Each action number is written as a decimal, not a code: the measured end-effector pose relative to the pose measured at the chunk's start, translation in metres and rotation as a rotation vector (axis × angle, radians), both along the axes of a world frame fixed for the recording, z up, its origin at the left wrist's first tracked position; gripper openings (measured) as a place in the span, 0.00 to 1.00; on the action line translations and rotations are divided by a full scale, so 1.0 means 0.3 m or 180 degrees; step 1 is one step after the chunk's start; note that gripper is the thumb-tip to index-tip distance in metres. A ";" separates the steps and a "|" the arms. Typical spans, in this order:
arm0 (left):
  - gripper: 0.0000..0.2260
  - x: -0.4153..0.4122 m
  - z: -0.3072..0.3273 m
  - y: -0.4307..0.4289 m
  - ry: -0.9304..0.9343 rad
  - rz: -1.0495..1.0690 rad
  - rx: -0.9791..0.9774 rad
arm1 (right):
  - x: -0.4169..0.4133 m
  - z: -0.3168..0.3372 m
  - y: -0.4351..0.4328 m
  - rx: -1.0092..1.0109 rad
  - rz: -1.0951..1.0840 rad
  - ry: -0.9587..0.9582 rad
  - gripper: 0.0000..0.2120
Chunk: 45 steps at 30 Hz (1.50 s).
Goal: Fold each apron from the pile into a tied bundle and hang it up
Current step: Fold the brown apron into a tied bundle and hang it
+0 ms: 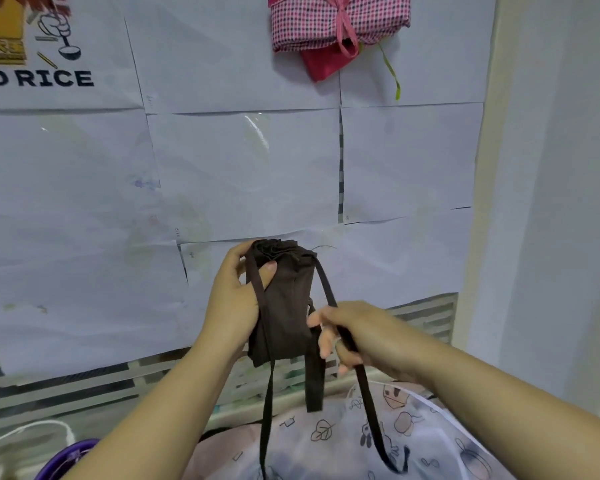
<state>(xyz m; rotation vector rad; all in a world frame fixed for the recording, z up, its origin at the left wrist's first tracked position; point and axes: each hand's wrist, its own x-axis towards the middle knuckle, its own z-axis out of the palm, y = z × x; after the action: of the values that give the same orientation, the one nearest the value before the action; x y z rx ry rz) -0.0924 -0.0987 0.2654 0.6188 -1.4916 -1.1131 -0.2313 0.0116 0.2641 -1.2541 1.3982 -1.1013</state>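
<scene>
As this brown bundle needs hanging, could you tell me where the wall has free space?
Free: papered wall between the rice poster and the pink bundle, also below that bundle. Crowded: around the brown bundle and its strap.

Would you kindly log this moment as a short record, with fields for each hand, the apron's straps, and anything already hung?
left hand: grips the folded brown apron, thumb on its front
right hand: holds one strap to the side of the bundle
other strap: hangs loose down the front
knot: not yet tied
already hung: pink checked bundle, tied, above
</scene>
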 end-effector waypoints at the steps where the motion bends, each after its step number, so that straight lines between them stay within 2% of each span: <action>1: 0.12 -0.002 -0.002 0.001 0.0073 0.0034 0.0029 | 0.009 -0.023 -0.007 -0.0022 -0.0129 0.0246 0.14; 4: 0.11 -0.007 0.001 0.007 0.0359 -0.0007 0.0246 | 0.011 -0.061 -0.024 -0.0138 -0.0325 0.0687 0.16; 8: 0.09 -0.011 0.009 0.026 0.0687 -0.0478 0.0930 | 0.004 -0.060 -0.024 -0.0517 -0.0071 0.1373 0.14; 11: 0.13 -0.004 0.005 0.029 0.0658 -0.0886 0.1284 | -0.023 -0.074 -0.041 -0.0869 -0.0325 0.2010 0.15; 14: 0.15 0.006 -0.004 0.023 0.0696 -0.1111 0.1494 | -0.045 -0.069 -0.041 -0.1070 -0.0571 0.2220 0.08; 16: 0.17 0.008 -0.010 0.022 0.0709 -0.1230 0.1507 | -0.056 -0.069 -0.038 -0.0984 -0.0674 0.1991 0.08; 18: 0.16 0.004 -0.012 0.022 0.0710 -0.1313 0.1553 | -0.060 -0.077 -0.042 -0.0813 -0.0730 0.1504 0.19; 20: 0.12 -0.002 -0.013 0.028 0.0728 -0.1324 0.1619 | -0.041 -0.079 -0.039 -0.0637 -0.0512 0.0493 0.24; 23: 0.11 -0.011 -0.017 0.041 0.0714 -0.1400 0.1691 | -0.019 -0.060 -0.022 -0.0451 0.0208 -0.1204 0.19; 25: 0.11 -0.015 -0.015 0.054 0.0622 -0.1366 0.1627 | -0.019 -0.035 0.001 -0.0415 0.0530 -0.1848 0.11; 27: 0.12 -0.026 -0.020 0.067 0.0487 -0.1116 0.1480 | -0.023 -0.020 0.010 -0.0349 0.0667 -0.1704 0.13; 30: 0.11 -0.054 -0.031 0.104 0.0426 -0.0674 0.1199 | -0.010 -0.028 -0.008 -0.0232 0.0434 -0.0804 0.21; 32: 0.11 -0.070 -0.038 0.126 0.0351 -0.0536 0.0989 | 0.003 -0.035 -0.018 -0.0287 0.0073 -0.0615 0.18; 35: 0.11 -0.060 -0.033 0.132 0.0207 -0.0804 0.0983 | -0.012 -0.046 -0.016 -0.0376 -0.0227 -0.0616 0.12; 39: 0.13 -0.001 -0.019 0.096 0.0390 -0.1497 0.1558 | -0.047 -0.046 -0.008 -0.0284 -0.0396 -0.0863 0.11; 41: 0.12 0.013 -0.033 0.099 0.0265 -0.1327 0.1411 | -0.055 -0.043 -0.009 -0.0260 -0.0474 -0.0989 0.11; 43: 0.09 0.013 -0.060 0.118 -0.0339 -0.0850 0.0810 | -0.059 -0.037 -0.011 -0.0292 -0.0449 -0.1079 0.12; 45: 0.08 0.000 -0.090 0.128 -0.0644 -0.0426 0.0406 | -0.062 -0.026 -0.009 -0.0375 -0.0366 -0.1149 0.14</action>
<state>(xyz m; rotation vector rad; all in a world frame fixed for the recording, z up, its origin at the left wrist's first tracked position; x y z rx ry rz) -0.0923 -0.0603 0.2385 0.7464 -1.6635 -1.2869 -0.2498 0.0089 0.2564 -1.0023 1.1543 -1.4277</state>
